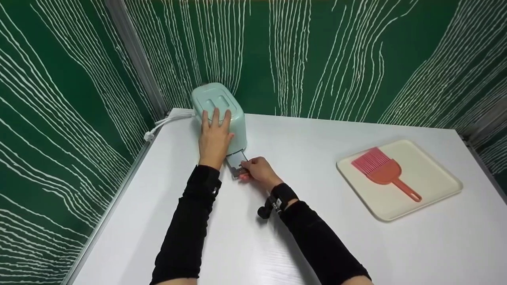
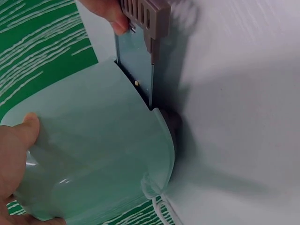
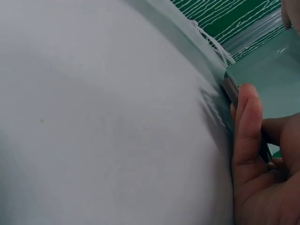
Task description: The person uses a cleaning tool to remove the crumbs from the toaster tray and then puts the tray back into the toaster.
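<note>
A pale green toaster (image 1: 237, 132) with its lid on stands at the table's back left corner. My left hand (image 1: 214, 140) rests on it, fingers spread straight over the lid and thumb against the near side. A flat metal crumb tray (image 1: 235, 159) sticks partly out of the toaster's lower near end. Its grey slotted end (image 2: 145, 16) shows in the left wrist view, with a small yellowish crumb (image 2: 137, 83) on the metal. My right hand (image 1: 261, 171) pinches that outer end between thumb and fingers. The tray's inner part is hidden inside the toaster.
On the right of the white table (image 1: 293, 237) lies a cream tray (image 1: 431, 174) holding a coral brush (image 1: 384, 172) with pink bristles. A white power cord with a plug (image 1: 149, 135) lies left of the toaster at the table edge. Green walls with white lines stand behind.
</note>
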### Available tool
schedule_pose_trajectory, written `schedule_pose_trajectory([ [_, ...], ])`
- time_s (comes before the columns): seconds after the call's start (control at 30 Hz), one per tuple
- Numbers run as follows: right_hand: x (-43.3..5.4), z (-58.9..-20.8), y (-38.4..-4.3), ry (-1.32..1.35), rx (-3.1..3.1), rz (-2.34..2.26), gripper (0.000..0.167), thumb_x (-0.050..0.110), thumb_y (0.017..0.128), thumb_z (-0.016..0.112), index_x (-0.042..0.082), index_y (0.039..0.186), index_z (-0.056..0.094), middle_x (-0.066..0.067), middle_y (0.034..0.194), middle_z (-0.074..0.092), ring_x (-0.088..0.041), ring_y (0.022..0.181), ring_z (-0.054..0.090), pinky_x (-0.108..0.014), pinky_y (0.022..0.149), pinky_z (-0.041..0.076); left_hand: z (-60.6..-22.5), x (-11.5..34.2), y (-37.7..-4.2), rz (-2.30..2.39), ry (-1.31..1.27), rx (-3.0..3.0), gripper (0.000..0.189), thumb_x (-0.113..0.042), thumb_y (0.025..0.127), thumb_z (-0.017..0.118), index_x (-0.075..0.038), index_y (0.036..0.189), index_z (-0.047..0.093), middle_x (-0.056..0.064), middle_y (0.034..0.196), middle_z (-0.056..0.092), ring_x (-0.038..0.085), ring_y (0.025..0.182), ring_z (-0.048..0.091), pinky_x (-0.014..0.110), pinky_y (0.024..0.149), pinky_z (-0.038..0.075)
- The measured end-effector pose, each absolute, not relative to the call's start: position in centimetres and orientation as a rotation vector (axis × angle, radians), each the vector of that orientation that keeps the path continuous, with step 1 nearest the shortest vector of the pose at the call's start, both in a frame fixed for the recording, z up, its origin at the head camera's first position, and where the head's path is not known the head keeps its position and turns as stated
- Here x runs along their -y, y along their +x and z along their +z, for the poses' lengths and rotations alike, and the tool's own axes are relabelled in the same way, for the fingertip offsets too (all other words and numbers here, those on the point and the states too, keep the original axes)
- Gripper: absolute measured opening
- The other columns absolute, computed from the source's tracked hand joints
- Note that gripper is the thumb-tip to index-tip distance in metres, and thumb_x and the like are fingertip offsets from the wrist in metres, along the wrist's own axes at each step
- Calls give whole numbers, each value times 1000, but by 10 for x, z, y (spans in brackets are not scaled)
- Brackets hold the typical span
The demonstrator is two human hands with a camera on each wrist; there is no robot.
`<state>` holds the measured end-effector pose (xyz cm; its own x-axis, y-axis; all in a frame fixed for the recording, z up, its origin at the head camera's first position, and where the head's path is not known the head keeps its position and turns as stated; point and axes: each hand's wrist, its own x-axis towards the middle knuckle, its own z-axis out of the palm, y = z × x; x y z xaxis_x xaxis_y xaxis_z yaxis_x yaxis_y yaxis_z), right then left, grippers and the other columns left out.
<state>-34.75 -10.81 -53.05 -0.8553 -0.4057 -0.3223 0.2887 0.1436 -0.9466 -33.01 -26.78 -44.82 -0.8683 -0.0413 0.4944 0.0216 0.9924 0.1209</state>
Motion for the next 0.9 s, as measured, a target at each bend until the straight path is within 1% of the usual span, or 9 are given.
schedule_pose_trajectory([
  [0.3, 102, -529, -345, -148, -1930, -1750, 21, 13, 111, 58, -5, 103, 65, -1, 70, 69, -3, 55, 67, -15, 55, 56, -445, 266, -331, -183, 26, 2614, 68, -33, 103, 71, -16, 163, 46, 23, 168, 41, 54, 157, 31, 56, 127, 41],
  [0.53, 101, -531, -337, -140, -1868, -1789, 22, 11, 112, 56, -8, 106, 65, -2, 72, 68, -4, 56, 68, -16, 56, 57, -449, 268, -328, -137, 15, 2580, 69, -32, 100, 75, -14, 161, 49, 25, 165, 46, 55, 155, 36, 55, 130, 37],
  [0.7, 98, -533, -335, -134, -1865, -1800, 24, 10, 111, 56, -12, 111, 66, -3, 73, 68, -4, 55, 67, -15, 54, 57, -451, 267, -327, -142, -3, 2552, 69, -31, 99, 76, -13, 160, 51, 26, 163, 47, 56, 153, 38, 57, 128, 38],
  [0.9, 92, -532, -334, -160, -1892, -1770, 27, 11, 112, 56, -13, 114, 67, -2, 73, 68, -3, 56, 67, -14, 54, 56, -449, 266, -328, -171, -7, 2554, 68, -30, 100, 75, -13, 160, 50, 26, 164, 46, 56, 154, 35, 57, 128, 39],
])
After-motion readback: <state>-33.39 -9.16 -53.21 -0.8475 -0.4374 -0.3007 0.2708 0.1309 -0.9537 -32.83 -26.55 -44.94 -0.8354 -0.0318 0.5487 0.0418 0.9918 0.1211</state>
